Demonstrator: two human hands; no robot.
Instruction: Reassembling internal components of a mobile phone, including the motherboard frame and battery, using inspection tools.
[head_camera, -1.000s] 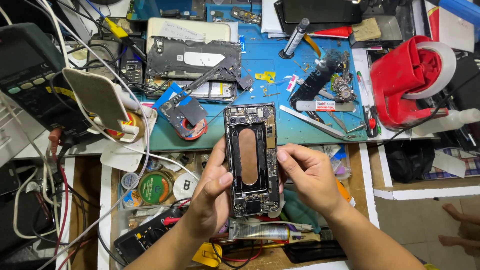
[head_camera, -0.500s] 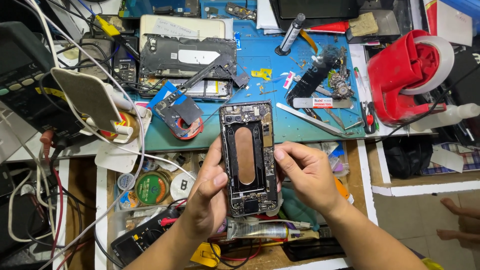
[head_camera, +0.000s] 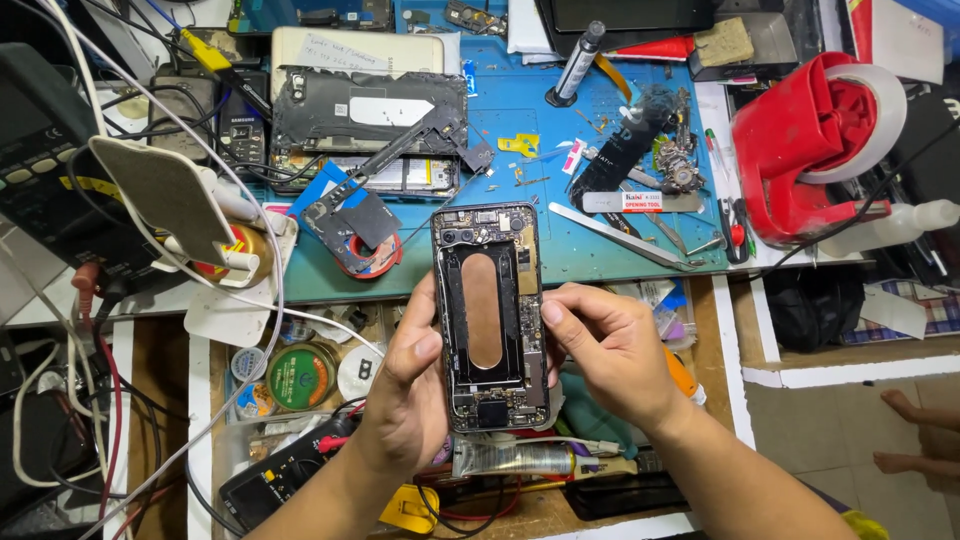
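While both hands meet in front of the cluttered bench, an opened smartphone body with its back cover off, a dark frame with exposed circuit boards and a long copper-coloured oval strip down its middle (head_camera: 489, 315), is held upright between them. The left hand (head_camera: 410, 400) clasps the phone's left edge and lower part, thumb lying against the frame's side. The right hand (head_camera: 615, 350) grips the right edge, its thumb tip pressed on the frame about halfway up and its fingers curled behind. The phone hangs just over the near edge of the blue rubber work mat (head_camera: 600, 255), above an open drawer. On the mat, a pair of steel tweezers (head_camera: 615, 235) lies just to the right of the phone's top. A red tape dispenser with a white roll (head_camera: 815, 145) stands well apart at the far right. A squeezed metal glue tube (head_camera: 520, 457) lies just below the phone.
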